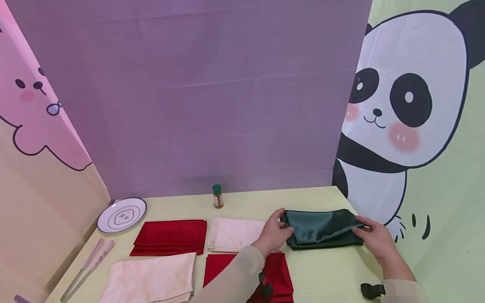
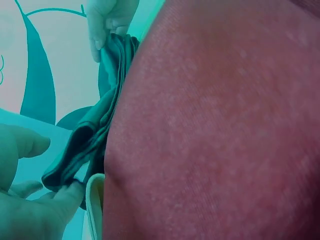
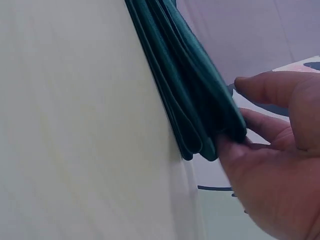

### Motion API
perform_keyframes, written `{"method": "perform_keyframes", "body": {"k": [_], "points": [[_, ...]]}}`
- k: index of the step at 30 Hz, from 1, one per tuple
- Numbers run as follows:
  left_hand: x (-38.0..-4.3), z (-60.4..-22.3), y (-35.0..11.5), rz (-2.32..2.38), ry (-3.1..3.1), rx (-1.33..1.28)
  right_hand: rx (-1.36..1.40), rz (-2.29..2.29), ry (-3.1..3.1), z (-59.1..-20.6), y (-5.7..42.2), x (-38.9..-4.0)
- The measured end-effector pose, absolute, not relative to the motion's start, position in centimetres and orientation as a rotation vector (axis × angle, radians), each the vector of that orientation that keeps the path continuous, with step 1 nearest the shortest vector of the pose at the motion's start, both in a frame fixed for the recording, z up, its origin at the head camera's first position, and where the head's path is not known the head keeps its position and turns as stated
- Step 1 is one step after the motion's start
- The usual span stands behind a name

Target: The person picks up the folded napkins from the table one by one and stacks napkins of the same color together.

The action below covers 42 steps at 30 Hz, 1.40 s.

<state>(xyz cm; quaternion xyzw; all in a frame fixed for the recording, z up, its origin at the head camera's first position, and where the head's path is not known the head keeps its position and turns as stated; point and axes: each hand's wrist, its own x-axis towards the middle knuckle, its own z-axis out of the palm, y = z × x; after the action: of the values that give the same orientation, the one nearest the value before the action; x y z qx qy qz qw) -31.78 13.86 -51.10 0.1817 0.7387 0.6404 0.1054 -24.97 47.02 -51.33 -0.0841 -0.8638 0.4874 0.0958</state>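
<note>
Green satin cloth (image 1: 322,228), folded in layers, lies at the far right of the pale table (image 1: 326,269), roughly rectangular, w/ a few soft creases on top. Person's L hand (image 1: 273,233) is at its left end, fingers loose & spread, tips touching the edge; L wrist view shows one digit apart from the cloth. R hand (image 1: 380,244) is at its right end, also relaxed, fingertips on the edge & corner, not clenched.

Other folded cloths: white one (image 1: 235,233) just left of the green, partly behind the L hand & forearm; red one (image 1: 169,236) left of that; pinkish-white one (image 1: 151,275) near left; 2nd red one (image 1: 279,273) near the middle, partly covered by the L sleeve (image 1: 235,273).

Plate w/ dark rim (image 1: 123,216) is at the far left corner; two utensils w/ pinkish handles (image 1: 104,254) lie side by side near left. Small bottle w/ green cap (image 1: 217,198) stands upright, far middle. Bkgd: purple sheet (image 1: 212,105) at the far side, panda print (image 1: 417,46) to the right.
</note>
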Motion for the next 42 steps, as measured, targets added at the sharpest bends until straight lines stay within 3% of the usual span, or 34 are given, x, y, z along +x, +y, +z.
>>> {"method": "perform_keyframes", "body": {"k": [21,42], "points": [[-31.04,-50.59,14.09,1.497,2.353,0.581,-0.326,1.280,-2.697,-50.88,47.34,-24.70],[-30.93,-51.35,14.35,1.511,2.334,0.534,-0.300,1.235,-2.794,-50.81,47.33,-24.28]]}}
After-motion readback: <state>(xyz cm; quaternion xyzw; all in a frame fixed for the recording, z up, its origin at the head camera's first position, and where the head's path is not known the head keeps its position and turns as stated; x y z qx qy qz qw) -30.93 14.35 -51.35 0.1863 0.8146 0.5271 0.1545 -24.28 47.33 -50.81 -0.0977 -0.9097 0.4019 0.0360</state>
